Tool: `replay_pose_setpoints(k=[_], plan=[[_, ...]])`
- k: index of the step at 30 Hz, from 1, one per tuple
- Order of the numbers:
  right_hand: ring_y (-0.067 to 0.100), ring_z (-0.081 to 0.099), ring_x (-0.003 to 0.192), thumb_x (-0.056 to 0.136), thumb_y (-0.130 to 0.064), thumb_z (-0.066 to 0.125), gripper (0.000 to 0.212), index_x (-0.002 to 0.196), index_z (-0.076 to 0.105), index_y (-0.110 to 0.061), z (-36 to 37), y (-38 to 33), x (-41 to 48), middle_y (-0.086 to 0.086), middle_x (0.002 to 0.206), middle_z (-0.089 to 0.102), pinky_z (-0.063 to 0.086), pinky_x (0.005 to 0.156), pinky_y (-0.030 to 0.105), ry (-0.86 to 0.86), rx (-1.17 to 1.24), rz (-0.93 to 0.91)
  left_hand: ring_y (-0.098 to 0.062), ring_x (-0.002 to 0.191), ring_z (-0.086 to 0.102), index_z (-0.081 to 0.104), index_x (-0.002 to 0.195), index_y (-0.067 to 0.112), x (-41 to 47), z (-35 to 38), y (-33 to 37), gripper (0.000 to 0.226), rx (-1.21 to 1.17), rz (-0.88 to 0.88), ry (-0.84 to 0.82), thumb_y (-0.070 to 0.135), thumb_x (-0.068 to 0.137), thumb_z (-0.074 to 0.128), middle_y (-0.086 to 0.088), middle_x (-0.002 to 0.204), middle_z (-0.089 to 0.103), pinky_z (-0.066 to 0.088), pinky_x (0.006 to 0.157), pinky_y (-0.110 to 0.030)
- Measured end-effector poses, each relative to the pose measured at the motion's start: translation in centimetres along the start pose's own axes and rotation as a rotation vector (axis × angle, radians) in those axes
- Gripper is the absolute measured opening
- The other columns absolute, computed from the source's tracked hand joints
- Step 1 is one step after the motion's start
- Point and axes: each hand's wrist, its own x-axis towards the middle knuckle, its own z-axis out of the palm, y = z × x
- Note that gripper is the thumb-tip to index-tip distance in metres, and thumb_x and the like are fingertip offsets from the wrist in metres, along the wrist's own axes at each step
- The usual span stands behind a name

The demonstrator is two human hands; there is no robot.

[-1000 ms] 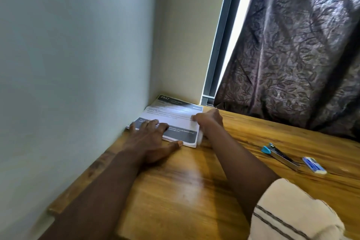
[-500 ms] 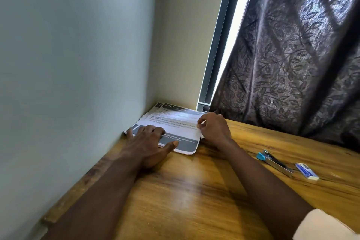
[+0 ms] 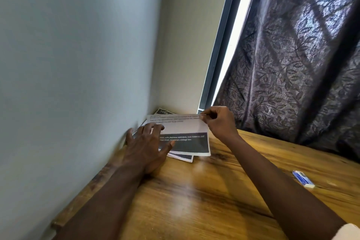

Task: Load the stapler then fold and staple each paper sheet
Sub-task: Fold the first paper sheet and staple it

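A stack of printed paper sheets (image 3: 183, 157) lies in the table's far left corner against the wall. My right hand (image 3: 220, 122) pinches the far right corner of the top sheet (image 3: 185, 127) and lifts its far edge toward me. The sheet is white with a dark band of text near its front. My left hand (image 3: 147, 143) lies flat with spread fingers on the sheet's left part. A small blue and white staple box (image 3: 303, 179) sits on the table at the right. The stapler is hidden behind my right forearm or out of sight.
The wooden table (image 3: 204, 197) runs along a pale wall (image 3: 78, 84) on the left. A dark patterned curtain (image 3: 302, 64) hangs behind the table's far edge, beside a window frame (image 3: 220, 45).
My right hand has lifted the top sheet's far edge up off the stack. My left hand stays on the sheet's left side. The view shifted, and my forearm now covers the stapler.
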Motion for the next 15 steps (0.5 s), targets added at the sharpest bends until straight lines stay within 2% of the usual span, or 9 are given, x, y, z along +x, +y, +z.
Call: replay_pose_setpoints(k=[2,4,6,8,10,12,15], plan=[[0.012,0.070,0.077,0.087,-0.013,0.079,0.001,0.088,0.078,-0.013,-1.2,-1.0,-0.3,-0.002,0.084,0.073,0.060,0.070,0.032,0.039,0.066,-0.032,-0.024,0.145,0.036,0.034,0.146,0.034,0.0,0.1,-0.1,0.065,-0.008,0.022,0.122,0.068,0.091,0.041,0.002,0.158,0.035,0.023,0.118,-0.056],[0.018,0.070,0.083,0.087,-0.014,0.078,0.002,0.088,0.077,-0.012,-2.7,-1.8,-0.9,0.001,0.088,0.069,0.063,0.068,0.035,0.060,0.130,-0.067,-0.029,0.147,0.034,0.034,0.149,0.028,-0.1,-0.3,0.2,0.073,-0.067,0.079,0.309,0.059,0.086,0.054,-0.004,0.163,0.027,0.029,0.115,-0.055],[0.011,0.067,0.084,0.086,-0.013,0.080,0.003,0.089,0.078,-0.013,-4.3,-2.5,-1.9,0.001,0.091,0.065,0.061,0.072,0.026,0.114,0.093,-0.138,-0.033,0.152,0.023,0.029,0.156,0.021,-0.2,-1.0,0.9,0.087,-0.133,0.142,0.465,0.047,0.083,0.069,-0.010,0.169,0.013,0.029,0.114,-0.055],[0.002,0.062,0.084,0.084,-0.010,0.080,0.006,0.089,0.079,-0.011,-6.2,-3.1,-3.5,0.001,0.093,0.063,0.054,0.073,0.013,0.166,0.071,-0.175,-0.034,0.156,0.015,0.024,0.159,0.018,-0.4,-1.7,1.8,0.095,-0.117,0.246,0.573,0.043,0.082,0.074,-0.014,0.170,0.008,0.027,0.114,-0.056],[-0.004,0.061,0.087,0.083,-0.006,0.081,0.008,0.089,0.079,-0.010,-7.8,-3.5,-5.6,0.000,0.096,0.063,0.051,0.074,0.009,0.203,0.094,-0.184,-0.035,0.155,0.018,0.027,0.157,0.017,-0.7,-1.9,2.5,0.088,-0.020,0.357,0.604,0.043,0.085,0.069,-0.016,0.168,0.016,0.029,0.114,-0.057],[-0.003,0.062,0.090,0.082,-0.005,0.081,0.009,0.089,0.079,-0.011,-9.3,-3.4,-8.1,-0.003,0.097,0.063,0.051,0.073,0.007,0.213,0.094,-0.187,-0.033,0.149,0.034,0.041,0.151,0.019,-1.0,-1.7,3.3,0.070,0.070,0.487,0.564,0.037,0.089,0.067,-0.014,0.161,0.036,0.032,0.112,-0.056],[0.003,0.063,0.095,0.082,-0.008,0.081,0.007,0.087,0.079,-0.013,-10.9,-2.2,-12.0,-0.005,0.100,0.063,0.055,0.071,0.011,0.217,0.031,-0.209,-0.028,0.121,0.061,0.064,0.126,0.020,-1.8,-1.1,4.2,0.039,0.087,0.692,0.542,0.020,0.088,0.070,-0.006,0.130,0.065,0.037,0.103,-0.047]])
